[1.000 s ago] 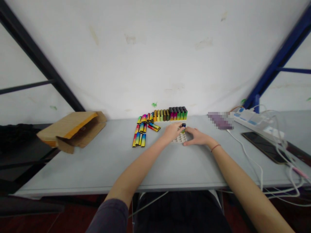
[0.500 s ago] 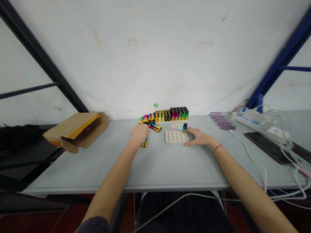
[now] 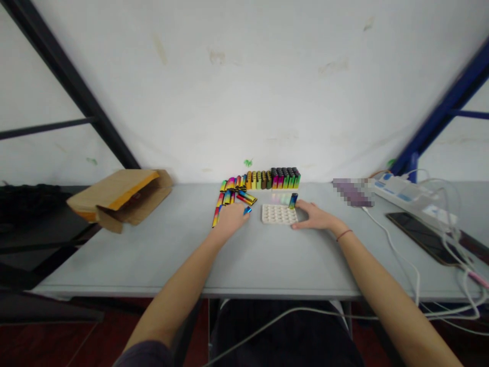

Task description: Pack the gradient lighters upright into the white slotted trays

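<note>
My left hand [image 3: 230, 219] is closed around a shiny cylinder, whose blue end [image 3: 248, 209] sticks out past the fingers on the right. The cylinder is battery-like in shape. Under and behind that hand lie several loose rainbow-coloured cylinders [image 3: 248, 197]. A white tray [image 3: 279, 221] with rows of round holes sits to the right of it. One blue cylinder [image 3: 293, 201] stands upright at the tray's back right corner. My right hand [image 3: 315, 216] grips the tray's right end, thumb at the front corner and fingers beside the standing cylinder.
Against the wall stands a block of upright cylinders [image 3: 286, 178] with dark tops, beside yellow-topped ones [image 3: 259, 179]. An open cardboard box [image 3: 114, 196] lies at the left. Phones [image 3: 424, 237], a power strip [image 3: 412, 196] and white cables [image 3: 393, 239] occupy the right side.
My left hand has come from the loose cylinders toward the tray, with a cylinder's blue end now showing in its fingers. My right hand has stayed at the tray. The view has shifted slightly.
</note>
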Demonstrator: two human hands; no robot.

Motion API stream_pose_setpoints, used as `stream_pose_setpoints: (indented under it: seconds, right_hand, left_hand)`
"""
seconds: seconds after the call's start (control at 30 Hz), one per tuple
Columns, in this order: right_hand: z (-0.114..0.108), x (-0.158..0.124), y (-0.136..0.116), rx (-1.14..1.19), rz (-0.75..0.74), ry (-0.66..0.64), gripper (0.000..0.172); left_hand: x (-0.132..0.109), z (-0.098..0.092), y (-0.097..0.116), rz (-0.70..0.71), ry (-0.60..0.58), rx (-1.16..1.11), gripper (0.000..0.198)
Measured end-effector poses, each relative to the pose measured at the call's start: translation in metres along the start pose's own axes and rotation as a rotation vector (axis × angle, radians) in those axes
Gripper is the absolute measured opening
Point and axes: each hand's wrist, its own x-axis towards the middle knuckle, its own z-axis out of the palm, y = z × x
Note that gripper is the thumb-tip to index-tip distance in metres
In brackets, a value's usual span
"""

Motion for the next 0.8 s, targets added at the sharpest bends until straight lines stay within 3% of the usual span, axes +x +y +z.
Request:
stream_pose_setpoints:
  seconds: [0.1,0.23,0.33,0.43,0.6,0.8]
  right_hand:
    - [0.0,0.0,0.0,-0.006,0.008,-0.004,0.092]
    - [0.001,0.0,0.002,-0.016,-0.01,0.007,0.091]
    - [0.002,0.001,0.002,-0.017,0.001,0.01,0.092]
    - [0.002,0.001,0.003,-0.015,-0.002,0.007,0.093]
    - [0.003,0.002,0.005,-0.029,-0.019,0.02,0.091]
    - [0.002,0.001,0.003,-0.041,-0.026,0.013,0.088]
  left_hand:
    - [0.004,0.005,0.006,0.06,0.096,-0.315,0.013]
    - [0.008,0.013,0.014,-0.076,0.144,-0.786,0.023]
    - [0.009,0.018,0.021,-0.161,0.091,-1.091,0.024]
    - [0.007,0.022,0.026,-0.155,-0.035,-1.321,0.023]
    - [0.001,0.027,0.031,-0.035,-0.107,-1.448,0.047]
    - [-0.001,0.033,0.031,0.054,-0.056,-1.384,0.054]
